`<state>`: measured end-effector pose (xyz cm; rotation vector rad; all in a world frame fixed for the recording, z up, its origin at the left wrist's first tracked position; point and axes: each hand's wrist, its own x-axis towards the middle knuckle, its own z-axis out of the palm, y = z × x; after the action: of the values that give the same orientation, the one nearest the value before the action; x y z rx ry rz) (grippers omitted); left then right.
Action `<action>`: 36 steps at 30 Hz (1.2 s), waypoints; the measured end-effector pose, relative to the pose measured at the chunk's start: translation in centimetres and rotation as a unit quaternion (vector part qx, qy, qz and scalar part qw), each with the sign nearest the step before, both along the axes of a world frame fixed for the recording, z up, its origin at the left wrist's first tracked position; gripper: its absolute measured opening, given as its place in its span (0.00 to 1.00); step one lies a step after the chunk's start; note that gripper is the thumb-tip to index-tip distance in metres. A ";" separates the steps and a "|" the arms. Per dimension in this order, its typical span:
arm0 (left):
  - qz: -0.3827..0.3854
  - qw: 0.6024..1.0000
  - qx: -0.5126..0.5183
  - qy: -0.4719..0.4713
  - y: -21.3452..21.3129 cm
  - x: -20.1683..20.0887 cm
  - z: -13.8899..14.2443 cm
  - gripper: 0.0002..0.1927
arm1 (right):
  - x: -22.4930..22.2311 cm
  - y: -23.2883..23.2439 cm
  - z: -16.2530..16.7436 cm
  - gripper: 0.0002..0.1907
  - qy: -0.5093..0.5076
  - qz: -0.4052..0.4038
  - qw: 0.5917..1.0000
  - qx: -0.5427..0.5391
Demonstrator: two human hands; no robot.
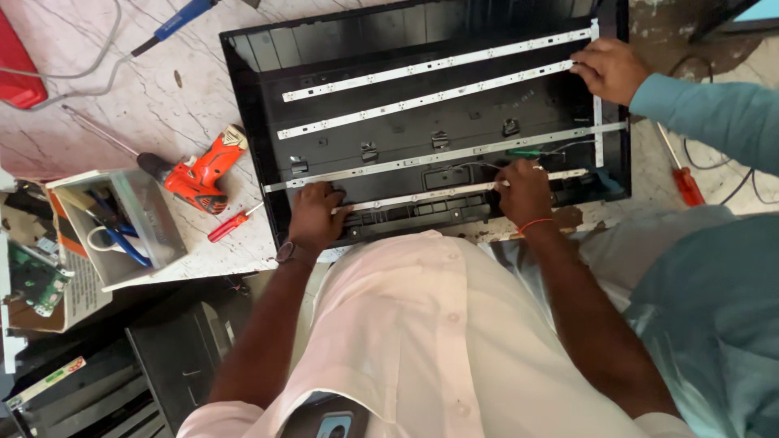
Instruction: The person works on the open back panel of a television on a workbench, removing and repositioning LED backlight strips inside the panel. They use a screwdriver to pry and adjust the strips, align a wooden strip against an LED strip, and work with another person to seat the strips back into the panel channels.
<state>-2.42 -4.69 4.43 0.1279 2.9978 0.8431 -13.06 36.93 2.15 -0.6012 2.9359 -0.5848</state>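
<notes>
Pressing down on the nearest LED strip [458, 191], both of the person's hands work at the near edge of the black panel chassis [422, 122], which serves as ref. landmark below.

Grip state:
- L hand [315, 215]: fingers curled and drawn together, tips bearing on the strip's L end at the chassis near-left corner. Whether it pinches the strip or only presses it: cannot tell.
- R hand [524, 191]: fingers bunched, closed on the same strip approx. mid-right of the chassis near edge; a red thread band sits on the wrist. Thin wires [560, 148] run just beyond the knuckles.

Item position: strip lies flat, lengthwise along the chassis near edge, spanning between the two hands, R end extending past the R hand.

Other parts, rel. to chassis:
- Three more white strips [422, 101] lie parallel inside, toward the far side.
- Co-worker's hand [608, 69], teal sleeve, rests on the strip ends at the far-right corner.
- Orange cordless driver [203, 170] lies just L of the chassis on the marble table [105, 113].
- Small red screwdriver [231, 225] lies nearer, beside the chassis near-left corner.
- Open box of tools [114, 227] sits further L, well apart.
- Blue-handled tool [174, 22] lies beyond the far-left corner.
- Second red-handled screwdriver [686, 182] lies R of the chassis.
</notes>
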 end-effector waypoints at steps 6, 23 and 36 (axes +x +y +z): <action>0.001 1.000 0.013 0.020 -0.1 0.6 0.4 0.10 | -1.7 0.1 2.2 0.04 -0.097 0.040 0.995 -0.006; 0.001 0.995 0.097 0.024 -8.9 -17.6 5.5 0.14 | -20.7 -3.8 5.2 0.09 -0.105 0.060 0.973 -0.197; 0.046 0.990 0.130 -0.033 -13.5 -24.7 -0.6 0.10 | -29.0 -8.1 2.3 0.09 -0.201 -0.004 0.963 -0.176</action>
<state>-27.13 -18.23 3.80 -0.0340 2.8371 1.2201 -42.08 28.81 4.41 -0.4340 2.4691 -1.0994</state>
